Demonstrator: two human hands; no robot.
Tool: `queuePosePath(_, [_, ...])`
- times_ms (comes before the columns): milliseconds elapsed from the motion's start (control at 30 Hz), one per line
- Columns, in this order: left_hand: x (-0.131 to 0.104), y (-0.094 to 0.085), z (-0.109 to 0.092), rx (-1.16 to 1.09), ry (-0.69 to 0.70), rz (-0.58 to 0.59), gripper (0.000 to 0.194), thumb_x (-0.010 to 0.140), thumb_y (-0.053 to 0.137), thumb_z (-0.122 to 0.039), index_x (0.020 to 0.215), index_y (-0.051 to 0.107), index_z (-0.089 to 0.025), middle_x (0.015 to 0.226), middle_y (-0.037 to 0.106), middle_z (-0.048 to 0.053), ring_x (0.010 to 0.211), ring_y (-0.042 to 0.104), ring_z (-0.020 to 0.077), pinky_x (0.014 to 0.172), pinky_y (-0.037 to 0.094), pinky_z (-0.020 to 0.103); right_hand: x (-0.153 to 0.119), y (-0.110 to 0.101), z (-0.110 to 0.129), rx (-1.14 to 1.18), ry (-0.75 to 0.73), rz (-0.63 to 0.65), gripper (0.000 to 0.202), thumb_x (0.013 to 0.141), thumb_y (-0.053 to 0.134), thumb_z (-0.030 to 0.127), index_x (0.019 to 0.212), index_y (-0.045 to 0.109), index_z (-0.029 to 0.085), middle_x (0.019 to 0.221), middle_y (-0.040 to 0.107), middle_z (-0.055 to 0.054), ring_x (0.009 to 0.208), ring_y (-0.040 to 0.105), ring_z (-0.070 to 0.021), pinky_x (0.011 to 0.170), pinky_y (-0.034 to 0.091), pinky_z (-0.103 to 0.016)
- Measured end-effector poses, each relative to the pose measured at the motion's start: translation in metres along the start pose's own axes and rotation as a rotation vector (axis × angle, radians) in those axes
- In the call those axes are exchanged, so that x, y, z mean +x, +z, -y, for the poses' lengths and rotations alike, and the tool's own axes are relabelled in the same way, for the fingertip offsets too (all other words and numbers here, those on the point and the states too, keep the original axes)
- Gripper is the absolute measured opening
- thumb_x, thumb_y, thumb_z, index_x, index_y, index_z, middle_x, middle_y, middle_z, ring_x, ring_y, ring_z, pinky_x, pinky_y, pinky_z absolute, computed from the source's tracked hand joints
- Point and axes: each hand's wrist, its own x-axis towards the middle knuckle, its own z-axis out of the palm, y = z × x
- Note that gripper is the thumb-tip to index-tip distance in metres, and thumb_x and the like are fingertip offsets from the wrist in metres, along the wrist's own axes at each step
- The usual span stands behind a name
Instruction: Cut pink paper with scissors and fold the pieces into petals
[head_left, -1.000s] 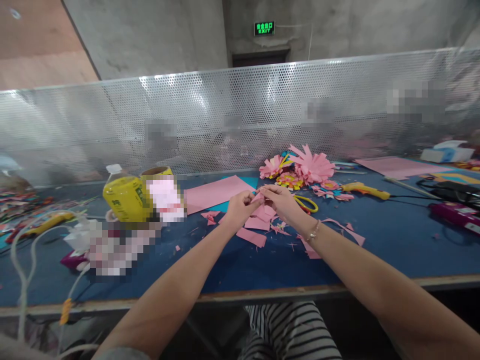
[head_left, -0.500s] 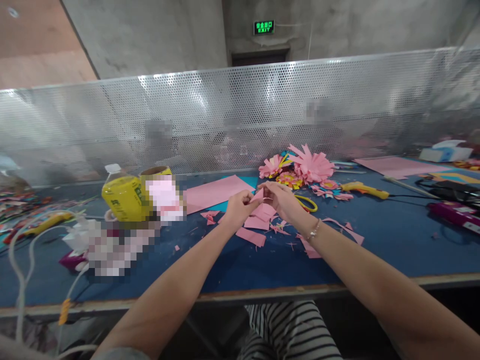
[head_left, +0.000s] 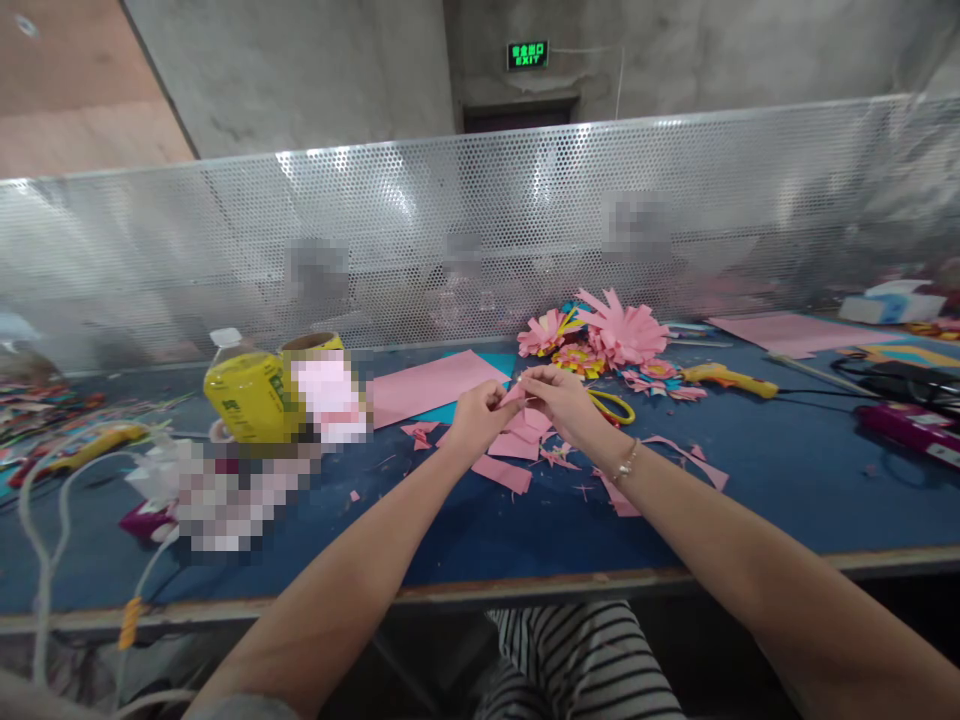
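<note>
A small piece of pink paper (head_left: 513, 397) is held between my two hands above the blue table. My left hand (head_left: 480, 412) pinches it, fingers closed. Its thumb points toward my right hand (head_left: 559, 398), whose thumb and fingertips are also closed on the paper's edge; the fingers cover most of the piece. Beneath the hands lie cut pink paper pieces (head_left: 504, 473) and thin scraps (head_left: 559, 457). Just behind my right hand are the yellow handles of scissors (head_left: 615, 407). Farther back sits a pile of pink paper flowers (head_left: 622, 330).
A yellow-labelled bottle (head_left: 247, 395) and a tape roll (head_left: 311, 343) stand to the left, near a large pink sheet (head_left: 427, 388). On the right lie a yellow glue gun (head_left: 731, 380) with its cord and a purple box (head_left: 911, 430). A perforated metal screen (head_left: 420, 220) closes off the back.
My right hand's fingers have drawn down and inward onto the pink paper, whose raised tip is now mostly covered. My left hand stays almost in place.
</note>
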Motion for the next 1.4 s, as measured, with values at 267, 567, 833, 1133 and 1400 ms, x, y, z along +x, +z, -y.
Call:
queuePosePath(267, [0.0010, 0.0011, 0.0036, 0.122, 0.063, -0.019, 0.030, 0.065, 0.050, -0.042, 0.055, 0.037, -0.017, 0.048, 0.028, -0.007, 0.043, 0.031, 0.0054, 0.039, 0.031, 0.018, 0.0006, 0.0009, -0.0027, 0.025, 0.004, 0.001, 0.010, 0.056, 0.061, 0.021, 0.061, 0.054, 0.015, 0.059, 0.051, 0.003, 0.053, 0.046, -0.0057, 0.053, 0.039, -0.021])
queuePosePath(567, [0.0006, 0.0000, 0.0031, 0.148, 0.072, -0.036, 0.029, 0.063, 0.052, -0.040, 0.053, 0.035, -0.018, 0.046, 0.030, -0.006, 0.043, 0.030, 0.0059, 0.040, 0.029, 0.019, 0.0011, 0.0002, -0.0038, -0.030, -0.021, 0.036, 0.013, 0.059, 0.060, 0.025, 0.063, 0.053, 0.015, 0.058, 0.053, 0.002, 0.054, 0.050, -0.0083, 0.055, 0.041, -0.024])
queuePosePath(833, [0.0008, -0.0005, 0.0031, 0.216, 0.068, -0.024, 0.031, 0.064, 0.050, -0.042, 0.054, 0.034, -0.018, 0.047, 0.029, -0.007, 0.044, 0.031, 0.0061, 0.042, 0.030, 0.019, 0.0001, 0.0016, -0.0026, -0.005, -0.006, 0.021, 0.012, 0.058, 0.061, 0.023, 0.060, 0.052, 0.015, 0.056, 0.052, 0.003, 0.052, 0.049, -0.0082, 0.052, 0.039, -0.024])
queuePosePath(1133, [0.0013, 0.0000, 0.0067, 0.268, 0.118, -0.019, 0.030, 0.067, 0.047, -0.043, 0.056, 0.035, -0.018, 0.047, 0.030, -0.007, 0.044, 0.032, 0.0058, 0.043, 0.029, 0.019, -0.0014, 0.0023, -0.0023, 0.030, -0.014, 0.051, 0.012, 0.061, 0.059, 0.024, 0.060, 0.052, 0.015, 0.055, 0.053, 0.002, 0.051, 0.049, -0.0087, 0.053, 0.040, -0.025])
queuePosePath(1400, [0.0008, -0.0009, 0.0051, 0.289, 0.110, -0.012, 0.032, 0.067, 0.048, -0.044, 0.055, 0.033, -0.018, 0.047, 0.031, -0.007, 0.043, 0.033, 0.0058, 0.043, 0.028, 0.019, -0.0009, 0.0021, -0.0026, 0.041, -0.016, 0.047, 0.011, 0.061, 0.060, 0.023, 0.060, 0.053, 0.014, 0.055, 0.053, 0.002, 0.051, 0.049, -0.0085, 0.053, 0.040, -0.025])
